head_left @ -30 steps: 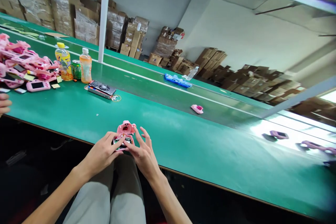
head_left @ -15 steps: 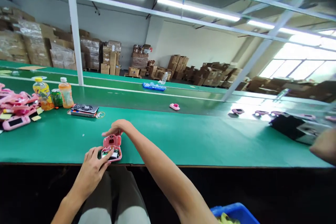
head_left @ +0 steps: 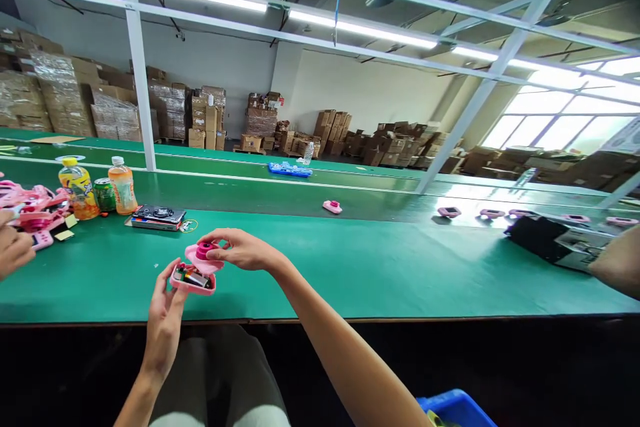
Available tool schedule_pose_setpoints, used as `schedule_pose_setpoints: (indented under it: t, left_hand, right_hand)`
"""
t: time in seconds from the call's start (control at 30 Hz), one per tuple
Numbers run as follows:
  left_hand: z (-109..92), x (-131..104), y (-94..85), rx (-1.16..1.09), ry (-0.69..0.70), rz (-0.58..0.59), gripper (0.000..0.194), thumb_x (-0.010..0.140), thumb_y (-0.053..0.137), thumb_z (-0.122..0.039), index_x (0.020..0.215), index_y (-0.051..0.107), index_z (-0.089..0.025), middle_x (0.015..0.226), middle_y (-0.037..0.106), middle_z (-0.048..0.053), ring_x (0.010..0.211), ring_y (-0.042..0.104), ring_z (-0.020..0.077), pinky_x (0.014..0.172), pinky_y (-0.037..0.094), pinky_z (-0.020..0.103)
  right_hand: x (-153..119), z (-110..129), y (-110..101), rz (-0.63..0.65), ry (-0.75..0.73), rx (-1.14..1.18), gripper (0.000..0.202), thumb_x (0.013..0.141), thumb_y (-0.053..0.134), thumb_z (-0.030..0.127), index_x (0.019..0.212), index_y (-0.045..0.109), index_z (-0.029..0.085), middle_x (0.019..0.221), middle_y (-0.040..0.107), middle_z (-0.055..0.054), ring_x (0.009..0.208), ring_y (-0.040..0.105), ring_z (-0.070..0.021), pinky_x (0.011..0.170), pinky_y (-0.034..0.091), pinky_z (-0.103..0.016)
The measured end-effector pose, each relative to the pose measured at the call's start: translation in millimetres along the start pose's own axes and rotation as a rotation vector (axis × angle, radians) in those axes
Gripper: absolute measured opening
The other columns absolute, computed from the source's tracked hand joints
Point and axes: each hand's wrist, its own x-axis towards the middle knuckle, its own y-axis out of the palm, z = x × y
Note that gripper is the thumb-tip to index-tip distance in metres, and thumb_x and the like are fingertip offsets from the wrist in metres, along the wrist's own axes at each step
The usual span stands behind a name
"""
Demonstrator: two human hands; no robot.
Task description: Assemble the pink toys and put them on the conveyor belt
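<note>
My left hand (head_left: 165,307) grips a pink casing half (head_left: 193,281) by its left side, near the front edge of the green table (head_left: 350,280). Inside that half, a green circuit board and a silvery part show. Above it, tilted, is a pink cover (head_left: 204,259) with a dark pink lens ring. My right hand (head_left: 235,248) pinches the cover at this ring from the right. The cover's lower edge is close over the open half; whether they touch is hard to tell.
Two drink bottles (head_left: 79,190), a green can (head_left: 105,195) and a stack with a device on top (head_left: 159,217) stand left. Beyond are pink parts (head_left: 37,203) and another person's hand (head_left: 13,247). A black box (head_left: 545,240) lies right, near another person's arm.
The pink casing has been lifted and moved slightly left. Its cover has turned over so the lens ring faces up, with my right hand on it. Another person's hand has appeared at far left.
</note>
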Motion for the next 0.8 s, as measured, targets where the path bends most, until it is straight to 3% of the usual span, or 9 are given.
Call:
schedule_pose_setpoints:
  t: [0.13, 0.3, 0.4, 0.5, 0.6, 0.8]
  left_hand:
    - [-14.3, 10.4, 16.7, -0.201, -0.013, 0.004, 0.048, 0.089, 0.069, -0.049, 0.13, 0.062, -0.023, 0.13, 0.067, 0.009, 0.127, 0.059, 0.0261, 0.105, 0.05, 0.034]
    - [-18.3, 14.9, 22.2, -0.287, -0.115, -0.02, 0.047, 0.088, 0.07, -0.051, 0.124, 0.067, -0.021, 0.122, 0.071, 0.009, 0.118, 0.066, 0.0262, 0.089, 0.06, 0.032]
    - [-18.6, 14.2, 25.2, -0.287, -0.079, -0.031, 0.05, 0.086, 0.07, -0.059, 0.119, 0.07, -0.021, 0.118, 0.073, 0.008, 0.105, 0.071, 0.0237, 0.078, 0.063, 0.028]
    - [-21.5, 14.0, 27.0, -0.278, -0.026, -0.031, 0.052, 0.082, 0.072, -0.062, 0.114, 0.072, -0.02, 0.116, 0.073, 0.006, 0.097, 0.072, 0.019, 0.076, 0.063, 0.022]
    - [-24.8, 20.4, 23.3, -0.257, -0.032, -0.049, 0.047, 0.081, 0.076, -0.057, 0.106, 0.073, -0.018, 0.108, 0.075, 0.005, 0.092, 0.072, 0.0175, 0.075, 0.063, 0.019]
    - [-22.5, 31.7, 17.7, -0.205, -0.264, -0.014, 0.035, 0.071, 0.081, -0.033, 0.102, 0.074, -0.019, 0.105, 0.076, 0.005, 0.083, 0.073, 0.021, 0.064, 0.065, 0.024]
  right_hand:
    - [-9.0, 8.4, -5.9, -0.004, -0.208, 0.092, 0.031, 0.097, 0.061, 0.026, 0.128, 0.067, 0.021, 0.126, 0.067, -0.006, 0.114, 0.058, -0.0159, 0.097, 0.044, -0.025]
    - [-1.0, 11.9, -11.4, 0.105, -0.233, 0.146, 0.03, 0.098, 0.06, 0.021, 0.128, 0.067, 0.02, 0.126, 0.066, -0.007, 0.115, 0.058, -0.0152, 0.097, 0.044, -0.024]
    - [3.3, 9.1, -5.9, 0.077, -0.246, 0.197, 0.032, 0.097, 0.06, 0.019, 0.129, 0.066, 0.018, 0.127, 0.066, -0.008, 0.115, 0.059, -0.0153, 0.097, 0.045, -0.024]
    - [4.9, 5.5, 5.9, 0.049, -0.242, 0.246, 0.035, 0.098, 0.059, 0.018, 0.132, 0.062, 0.011, 0.128, 0.066, -0.012, 0.116, 0.06, -0.0161, 0.096, 0.046, -0.023]
    - [7.2, -1.3, 16.4, 0.053, -0.219, 0.282, 0.04, 0.099, 0.057, 0.018, 0.137, 0.058, 0.007, 0.132, 0.064, -0.014, 0.119, 0.06, -0.0162, 0.095, 0.047, -0.02]
    - [-2.6, -20.6, 17.1, 0.043, -0.193, 0.316, 0.035, 0.098, 0.058, 0.021, 0.132, 0.064, 0.015, 0.134, 0.065, -0.008, 0.123, 0.06, -0.0164, 0.096, 0.048, -0.02]
